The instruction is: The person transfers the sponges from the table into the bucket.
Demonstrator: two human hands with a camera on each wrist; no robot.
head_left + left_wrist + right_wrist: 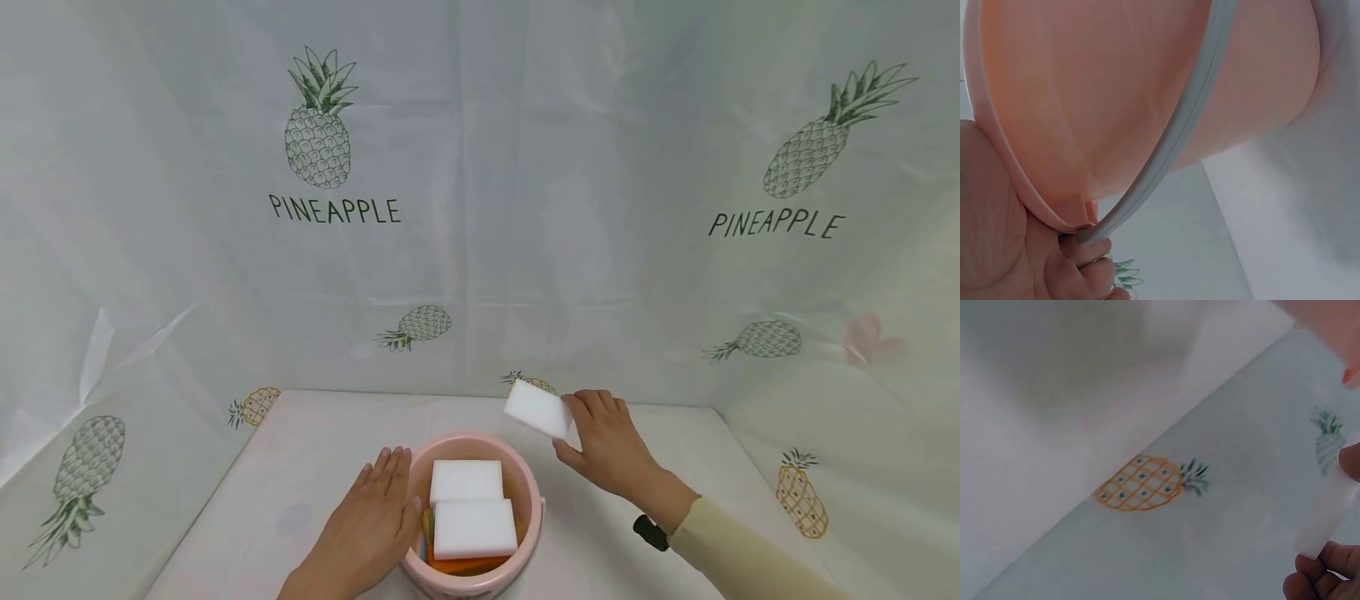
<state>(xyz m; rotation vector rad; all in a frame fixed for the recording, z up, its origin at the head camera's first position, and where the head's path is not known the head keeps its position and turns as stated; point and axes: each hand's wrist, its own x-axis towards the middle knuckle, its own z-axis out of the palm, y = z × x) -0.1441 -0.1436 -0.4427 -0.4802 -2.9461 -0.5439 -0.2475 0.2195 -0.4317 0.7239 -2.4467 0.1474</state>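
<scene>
A pink bucket point(465, 581) stands at the front middle of the table. Inside it lie two white sponge blocks, a rear one point(467, 480) and a front one point(476, 530), over orange, yellow and blue things that are mostly covered. My left hand point(366, 523) rests against the bucket's left rim with fingers straight and together. In the left wrist view that hand point(997, 219) touches the rim beside the hinge of the grey handle point(1188, 119). Right of the bucket and above the table, my right hand point(611, 442) pinches another white sponge block point(536, 408), tilted, between thumb and fingers.
The white tabletop point(315, 467) reaches back to a hanging pale sheet point(555, 208) printed with pineapples, which also runs along both sides. A black device point(650, 533) sits at my right wrist beside the sleeve point(738, 550).
</scene>
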